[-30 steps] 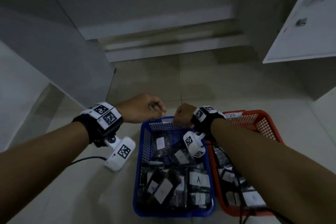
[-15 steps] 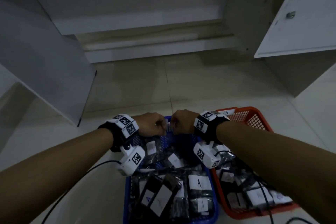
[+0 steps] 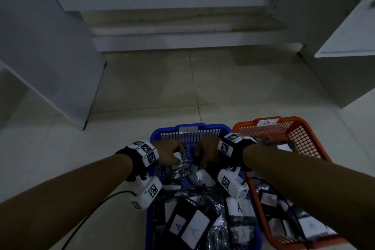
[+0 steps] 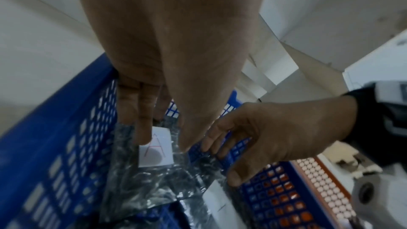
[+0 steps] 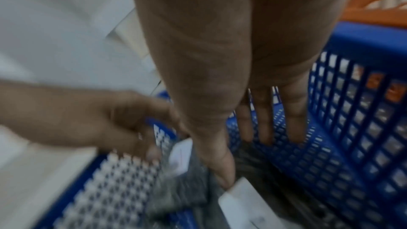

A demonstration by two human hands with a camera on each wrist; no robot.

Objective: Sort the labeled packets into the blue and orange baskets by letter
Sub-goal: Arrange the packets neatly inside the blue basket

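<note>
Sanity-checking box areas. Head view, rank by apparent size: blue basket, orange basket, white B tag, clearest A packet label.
1. alike, both cropped: blue plastic mesh basket and orange plastic mesh basket.
2. white paper A label, nearer the camera.
3. white paper B tag.

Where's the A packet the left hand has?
In the head view the A packet is at the far end of the blue basket, left side, pinched by the left hand; right hand beside it.
</note>
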